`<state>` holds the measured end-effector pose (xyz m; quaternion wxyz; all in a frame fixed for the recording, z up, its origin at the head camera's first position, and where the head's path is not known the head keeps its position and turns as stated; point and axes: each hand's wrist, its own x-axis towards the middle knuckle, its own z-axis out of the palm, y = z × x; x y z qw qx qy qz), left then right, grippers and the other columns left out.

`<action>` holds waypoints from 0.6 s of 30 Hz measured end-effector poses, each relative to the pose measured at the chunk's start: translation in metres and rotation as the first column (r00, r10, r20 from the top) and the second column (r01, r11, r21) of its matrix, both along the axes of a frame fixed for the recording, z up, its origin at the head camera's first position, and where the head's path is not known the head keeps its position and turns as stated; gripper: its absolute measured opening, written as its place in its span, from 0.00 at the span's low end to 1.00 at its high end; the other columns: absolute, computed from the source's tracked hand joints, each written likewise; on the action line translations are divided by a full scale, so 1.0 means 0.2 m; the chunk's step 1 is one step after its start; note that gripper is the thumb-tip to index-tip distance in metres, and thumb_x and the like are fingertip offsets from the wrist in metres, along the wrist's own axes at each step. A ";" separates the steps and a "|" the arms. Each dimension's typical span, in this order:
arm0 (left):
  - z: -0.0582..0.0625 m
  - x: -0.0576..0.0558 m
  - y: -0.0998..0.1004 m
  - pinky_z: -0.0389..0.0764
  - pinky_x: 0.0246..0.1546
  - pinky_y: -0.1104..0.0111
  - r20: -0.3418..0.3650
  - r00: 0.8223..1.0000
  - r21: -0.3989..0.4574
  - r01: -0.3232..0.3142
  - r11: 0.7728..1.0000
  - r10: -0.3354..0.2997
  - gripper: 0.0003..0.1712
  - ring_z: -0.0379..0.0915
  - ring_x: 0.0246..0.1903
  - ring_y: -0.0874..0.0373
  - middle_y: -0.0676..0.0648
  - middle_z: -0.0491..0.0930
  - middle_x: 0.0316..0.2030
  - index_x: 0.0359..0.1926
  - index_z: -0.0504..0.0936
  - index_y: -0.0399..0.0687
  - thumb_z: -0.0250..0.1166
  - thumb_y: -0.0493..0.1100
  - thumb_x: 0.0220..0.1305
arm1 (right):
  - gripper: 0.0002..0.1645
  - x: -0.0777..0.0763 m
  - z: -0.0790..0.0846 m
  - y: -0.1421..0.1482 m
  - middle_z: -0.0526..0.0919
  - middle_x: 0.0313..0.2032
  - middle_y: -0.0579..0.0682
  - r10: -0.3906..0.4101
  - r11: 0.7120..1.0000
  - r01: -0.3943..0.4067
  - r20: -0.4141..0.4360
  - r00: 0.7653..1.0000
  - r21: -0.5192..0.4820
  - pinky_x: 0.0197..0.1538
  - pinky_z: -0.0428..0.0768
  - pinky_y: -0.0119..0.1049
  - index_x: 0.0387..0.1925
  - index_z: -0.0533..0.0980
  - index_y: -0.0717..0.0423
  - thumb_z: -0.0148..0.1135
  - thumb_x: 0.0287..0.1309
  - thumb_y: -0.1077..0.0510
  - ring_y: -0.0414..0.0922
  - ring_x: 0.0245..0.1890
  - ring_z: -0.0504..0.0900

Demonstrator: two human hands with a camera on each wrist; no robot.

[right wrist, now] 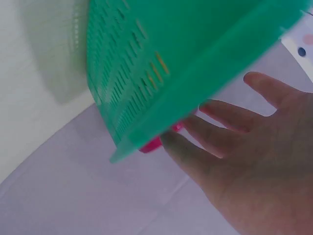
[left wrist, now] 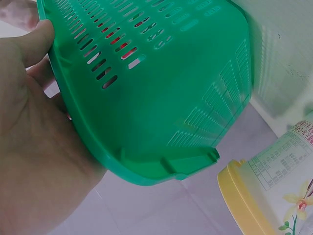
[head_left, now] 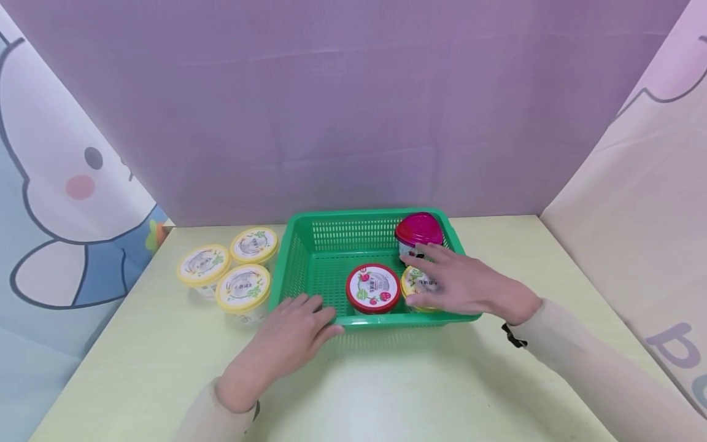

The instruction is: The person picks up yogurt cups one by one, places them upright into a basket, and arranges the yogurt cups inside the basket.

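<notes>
Head view | left hand (head_left: 293, 336): grip holding green basket (head_left: 326, 270) rim | right hand (head_left: 466, 283): grip wide, over yellow-lidded cup (head_left: 418, 283)

We reach our left arm (head_left: 212, 417) and right arm (head_left: 602, 362) forward, backs of the hands up, the left hand (head_left: 289, 334) with fingers bent and the right hand (head_left: 466, 285) angled inward, its fingers spread.
</notes>
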<state>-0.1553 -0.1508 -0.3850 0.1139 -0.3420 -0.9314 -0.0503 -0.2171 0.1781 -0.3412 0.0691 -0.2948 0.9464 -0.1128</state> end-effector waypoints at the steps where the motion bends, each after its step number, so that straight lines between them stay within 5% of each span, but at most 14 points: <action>1: 0.00 0.00 0.00 0.69 0.34 0.64 0.001 1.000 0.001 0.000 1.000 0.000 0.18 0.63 0.31 0.57 0.55 0.69 0.30 0.45 0.84 0.53 0.58 0.59 0.74 | 0.54 0.01 0.01 0.01 0.54 0.78 0.57 0.007 1.000 -0.008 -0.010 1.000 -0.009 0.68 0.61 0.67 0.78 0.59 0.43 0.51 0.60 0.20 0.61 0.77 0.49; 8: 0.01 0.00 0.00 0.71 0.34 0.63 -0.004 1.000 0.005 0.003 1.000 -0.003 0.18 0.64 0.32 0.56 0.54 0.71 0.31 0.45 0.84 0.51 0.60 0.58 0.73 | 0.53 0.04 0.02 0.05 0.44 0.80 0.58 0.013 0.999 -0.018 -0.103 0.995 -0.048 0.74 0.41 0.65 0.81 0.51 0.41 0.54 0.63 0.25 0.62 0.79 0.37; 18: 0.00 0.00 0.01 0.70 0.34 0.64 -0.009 1.000 0.000 -0.001 1.000 0.001 0.17 0.64 0.31 0.56 0.54 0.70 0.30 0.45 0.85 0.52 0.61 0.58 0.73 | 0.56 0.09 0.04 0.11 0.35 0.81 0.56 -0.039 0.991 0.015 -0.177 0.983 -0.133 0.73 0.36 0.65 0.81 0.47 0.49 0.59 0.64 0.31 0.62 0.79 0.31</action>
